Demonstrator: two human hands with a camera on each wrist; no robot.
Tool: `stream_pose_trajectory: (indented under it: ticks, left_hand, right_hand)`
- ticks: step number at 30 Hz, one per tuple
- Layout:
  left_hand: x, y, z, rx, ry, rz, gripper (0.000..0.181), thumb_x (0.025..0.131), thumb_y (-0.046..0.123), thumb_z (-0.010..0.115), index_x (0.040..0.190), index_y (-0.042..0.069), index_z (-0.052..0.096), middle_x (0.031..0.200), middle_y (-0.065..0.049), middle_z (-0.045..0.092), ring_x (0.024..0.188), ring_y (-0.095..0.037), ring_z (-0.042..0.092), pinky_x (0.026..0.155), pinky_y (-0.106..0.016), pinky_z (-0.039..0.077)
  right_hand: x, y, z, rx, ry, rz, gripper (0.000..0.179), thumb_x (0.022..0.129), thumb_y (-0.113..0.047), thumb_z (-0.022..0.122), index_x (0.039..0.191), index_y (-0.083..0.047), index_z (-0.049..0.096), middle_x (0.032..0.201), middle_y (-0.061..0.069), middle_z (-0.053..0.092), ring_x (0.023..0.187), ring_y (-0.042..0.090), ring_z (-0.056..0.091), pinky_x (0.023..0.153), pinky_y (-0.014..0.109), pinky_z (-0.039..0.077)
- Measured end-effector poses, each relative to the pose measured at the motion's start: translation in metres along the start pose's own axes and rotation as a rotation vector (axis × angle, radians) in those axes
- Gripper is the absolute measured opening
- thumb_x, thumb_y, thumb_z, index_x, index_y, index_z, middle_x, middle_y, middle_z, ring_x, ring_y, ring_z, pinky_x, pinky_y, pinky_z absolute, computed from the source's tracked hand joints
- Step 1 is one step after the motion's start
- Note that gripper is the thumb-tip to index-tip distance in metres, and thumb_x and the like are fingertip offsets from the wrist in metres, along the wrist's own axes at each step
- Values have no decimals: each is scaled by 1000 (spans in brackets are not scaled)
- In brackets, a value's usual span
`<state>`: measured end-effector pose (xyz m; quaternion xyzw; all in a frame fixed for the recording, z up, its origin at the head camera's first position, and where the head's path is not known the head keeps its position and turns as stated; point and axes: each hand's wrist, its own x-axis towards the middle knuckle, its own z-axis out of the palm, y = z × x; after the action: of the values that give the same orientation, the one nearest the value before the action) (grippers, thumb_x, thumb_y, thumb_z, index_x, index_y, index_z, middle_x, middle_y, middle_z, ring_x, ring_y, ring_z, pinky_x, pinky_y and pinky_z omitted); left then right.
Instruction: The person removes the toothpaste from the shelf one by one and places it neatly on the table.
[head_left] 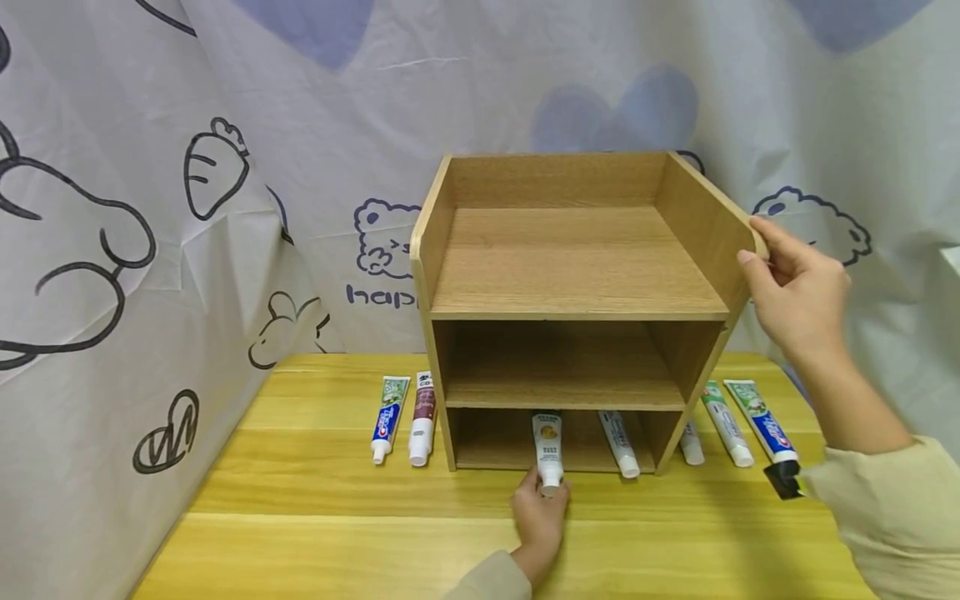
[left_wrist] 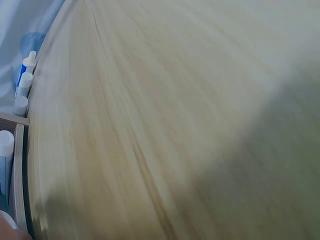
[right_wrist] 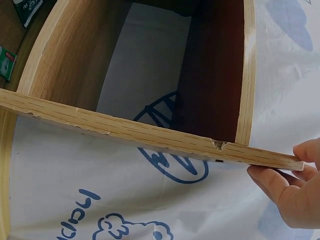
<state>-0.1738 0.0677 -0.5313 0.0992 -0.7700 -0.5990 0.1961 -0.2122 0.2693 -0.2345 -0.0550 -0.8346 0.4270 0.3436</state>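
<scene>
A wooden shelf unit (head_left: pixel 577 317) stands on the table, with an open top tray and two compartments below. My left hand (head_left: pixel 542 517) holds a white toothpaste tube (head_left: pixel 549 442) near its cap, at the front of the bottom compartment. Beside it, a second toothpaste tube (head_left: pixel 619 446) lies in the same compartment, its cap end poking past the front edge. My right hand (head_left: pixel 802 292) grips the upper front corner of the right side panel (right_wrist: pixel 200 145), thumb on one face and fingers on the other. Only a sliver of the left hand shows in the left wrist view.
Left of the shelf lie a blue-green toothpaste tube (head_left: pixel 390 417) and a maroon-white one (head_left: pixel 422 421). On the right are a partly hidden tube (head_left: pixel 692 444), a green-white tube (head_left: pixel 727 425) and a blue-green one (head_left: pixel 763 423). A patterned cloth (head_left: pixel 300 167) hangs behind the table (head_left: pixel 337 542).
</scene>
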Motion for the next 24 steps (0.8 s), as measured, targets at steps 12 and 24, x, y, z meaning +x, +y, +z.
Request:
stream_pose_trajectory:
  ticks: [12,24]
  left_hand:
    - [2,-2,-9,6,-34,-20,28,64,-4,74,92,-4,69,81,-17,71,70,-19,66,56,-21,56]
    - [12,-3,-24,-35,-94,3,34,62,-8,69,96,-11,67,82,-21,70,70,-18,65,54,-19,54]
  right_hand:
    - [1,0,1,-31,-7,30,40,91,-19,55,131,-19,54,128,13,55,78,-22,52,65,-4,45]
    - [0,-1,0,-29,-19,46,41,91,-19,55,132,-19,52,129,14,53,75,-23,51,64,-4,45]
